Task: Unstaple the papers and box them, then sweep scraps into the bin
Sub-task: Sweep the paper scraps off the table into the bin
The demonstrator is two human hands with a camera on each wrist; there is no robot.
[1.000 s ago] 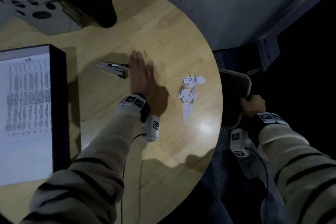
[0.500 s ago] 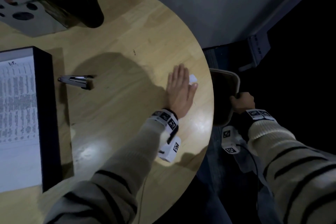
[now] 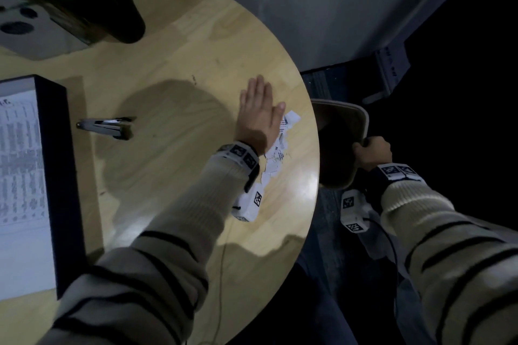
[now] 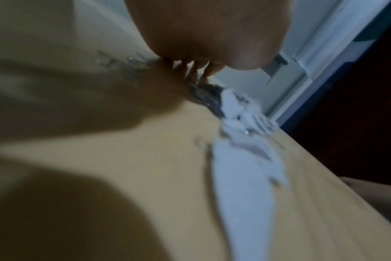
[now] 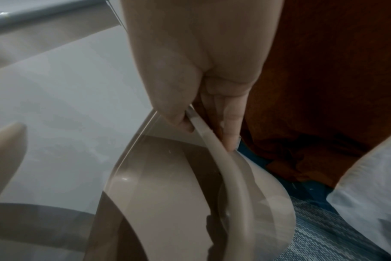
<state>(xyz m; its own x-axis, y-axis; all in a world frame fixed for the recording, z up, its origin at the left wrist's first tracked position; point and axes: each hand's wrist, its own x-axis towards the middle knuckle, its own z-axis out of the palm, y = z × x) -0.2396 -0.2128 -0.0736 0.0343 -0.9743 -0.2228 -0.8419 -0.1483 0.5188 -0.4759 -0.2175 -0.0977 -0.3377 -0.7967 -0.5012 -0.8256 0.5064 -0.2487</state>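
White paper scraps (image 3: 281,143) (image 4: 243,159) lie in a strip near the right edge of the round wooden table (image 3: 182,64). My left hand (image 3: 259,117) lies flat with straight fingers on the table, its little-finger side against the scraps. The wrist view of that hand is blurred. Just off the table's right edge hangs a beige bin (image 3: 340,148) (image 5: 167,203), tilted, mouth toward the table. My right hand (image 3: 372,150) (image 5: 201,123) pinches its rim, thumb inside and fingers outside. A black box (image 3: 63,176) at the left holds printed papers (image 3: 19,171).
A staple remover (image 3: 108,127) lies on the table between the box and my left hand. A dark plant pot (image 3: 123,17) stands at the back left beside a grey sheet with dark dots (image 3: 25,28). A pale wall (image 3: 322,8) rises behind; the floor at right is dark.
My left hand swept from beside the staple remover rightward, pushing the scraps close to the table's right edge. My right hand has kept hold of the bin by the edge.
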